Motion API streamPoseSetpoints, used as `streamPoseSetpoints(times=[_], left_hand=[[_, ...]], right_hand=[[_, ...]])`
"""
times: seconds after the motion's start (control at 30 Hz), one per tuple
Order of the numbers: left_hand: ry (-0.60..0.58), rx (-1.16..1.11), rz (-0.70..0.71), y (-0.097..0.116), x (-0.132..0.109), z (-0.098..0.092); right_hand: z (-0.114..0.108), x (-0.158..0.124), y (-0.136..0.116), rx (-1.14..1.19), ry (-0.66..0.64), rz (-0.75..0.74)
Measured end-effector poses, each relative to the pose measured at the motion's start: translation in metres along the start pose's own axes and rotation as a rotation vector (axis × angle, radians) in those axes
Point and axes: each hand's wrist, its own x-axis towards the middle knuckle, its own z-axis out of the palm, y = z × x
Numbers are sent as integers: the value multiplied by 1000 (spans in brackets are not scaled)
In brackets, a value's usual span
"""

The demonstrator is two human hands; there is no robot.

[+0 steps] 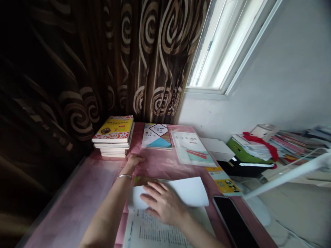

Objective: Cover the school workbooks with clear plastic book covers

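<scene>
My right hand (161, 203) lies flat with fingers spread on a white sheet or booklet (186, 191), which rests over printed pages (152, 232) at the near edge of the pink table (85, 193). My left hand (133, 161) reaches forward, a bracelet on its wrist, with fingers resting on the table just in front of a stack of books (113, 137) with a yellow and red cover on top. A green-edged book (144, 180) peeks out between the two hands.
Two more booklets (157, 136) (192, 148) lie at the back of the table. A dark phone (232, 220) lies at the right edge. Patterned curtains hang behind, and a window is at upper right. A cluttered side shelf (258, 148) stands to the right.
</scene>
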Motion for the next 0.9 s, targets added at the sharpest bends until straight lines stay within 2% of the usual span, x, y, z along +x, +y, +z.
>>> streamPoseSetpoints(times=[0.1, 0.23, 0.3, 0.43, 0.57, 0.9], left_hand=[[-77, -84, 4, 10, -11, -2], [-223, -325, -22, 18, -36, -8], [-255, -437, -38, 16, -50, -9], [-240, -511, -52, 3, -74, -8], [-227, -540, -55, -7, -88, -8], [-194, -529, 16, -6, -85, -10]], right_hand=[[3, 0, 5, -115, 49, -17], [15, 4, 17, -218, 138, 185], [18, 5, 19, -223, 143, 271], [21, 3, 17, -191, 55, 242], [24, 4, 16, -202, 21, 267], [34, 13, 13, -277, 114, 509]])
